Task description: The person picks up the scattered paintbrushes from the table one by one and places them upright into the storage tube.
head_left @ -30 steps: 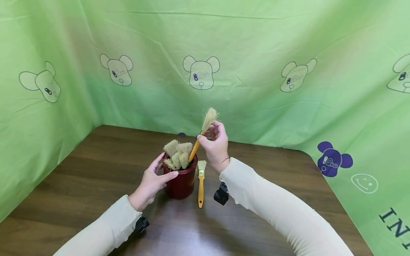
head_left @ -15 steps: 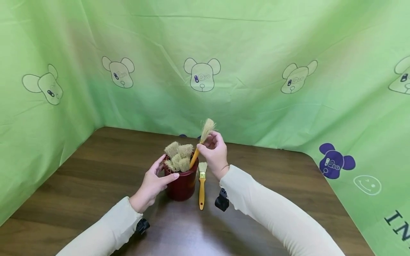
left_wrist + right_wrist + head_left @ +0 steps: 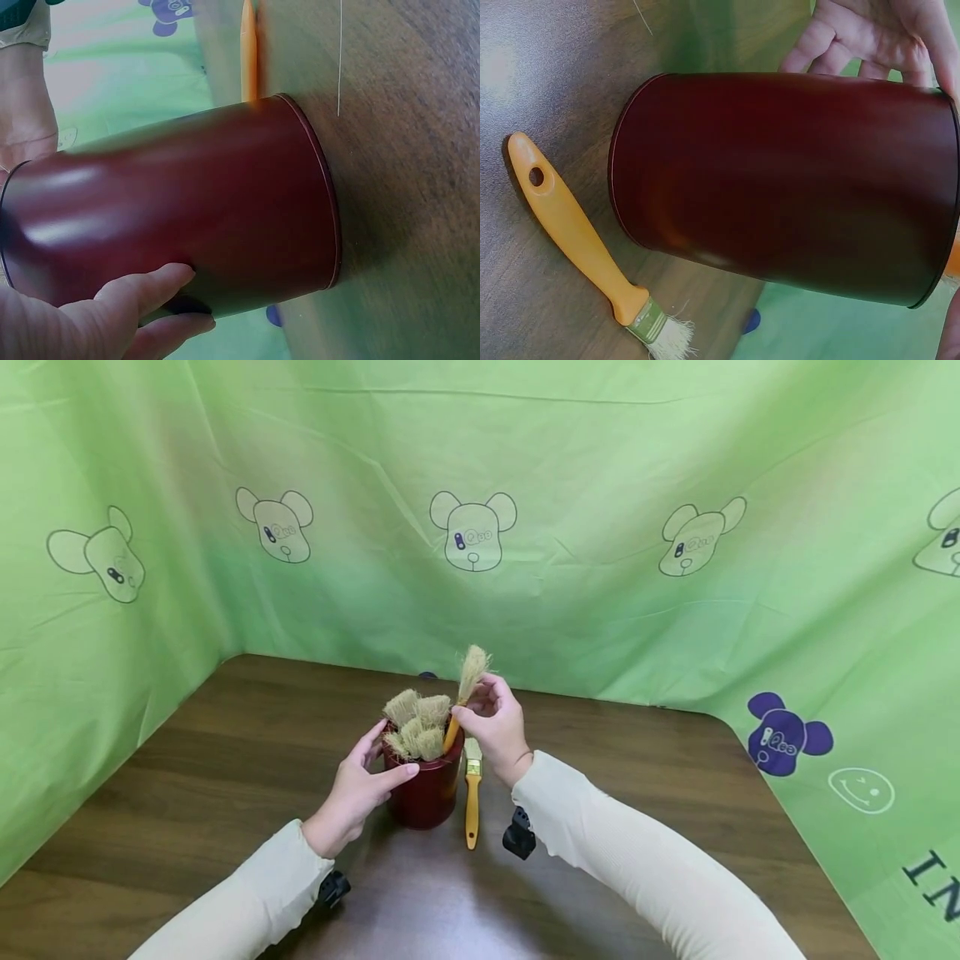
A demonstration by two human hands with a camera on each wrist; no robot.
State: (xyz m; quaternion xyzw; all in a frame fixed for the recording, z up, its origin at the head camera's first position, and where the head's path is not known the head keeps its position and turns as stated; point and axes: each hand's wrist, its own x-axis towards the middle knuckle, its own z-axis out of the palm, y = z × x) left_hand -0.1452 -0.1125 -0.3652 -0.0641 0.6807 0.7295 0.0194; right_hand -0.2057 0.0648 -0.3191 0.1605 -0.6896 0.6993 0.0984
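Observation:
A dark red cylindrical container (image 3: 423,797) stands upright on the table, several paintbrushes (image 3: 416,727) packed in it bristles up. My left hand (image 3: 358,789) holds it from the left, thumb at the near rim and fingers around the far side; the right wrist view also shows this left hand (image 3: 870,37). At the container's right, my right hand (image 3: 498,727) pinches another paintbrush (image 3: 473,670) near its ferrule. That brush leans slightly right, bristles up, and the lower end of its orange handle is hidden inside the container.
One paintbrush with an orange handle (image 3: 472,810) lies on the wooden table (image 3: 247,760) just right of the container. A green printed cloth (image 3: 480,460) hangs behind and along both sides. A loose bristle (image 3: 643,16) lies on the tabletop.
My right hand has lowered the paintbrush and moved slightly left, sinking its handle deeper into the container. The left hand stays on the container, and the brush on the table has not moved.

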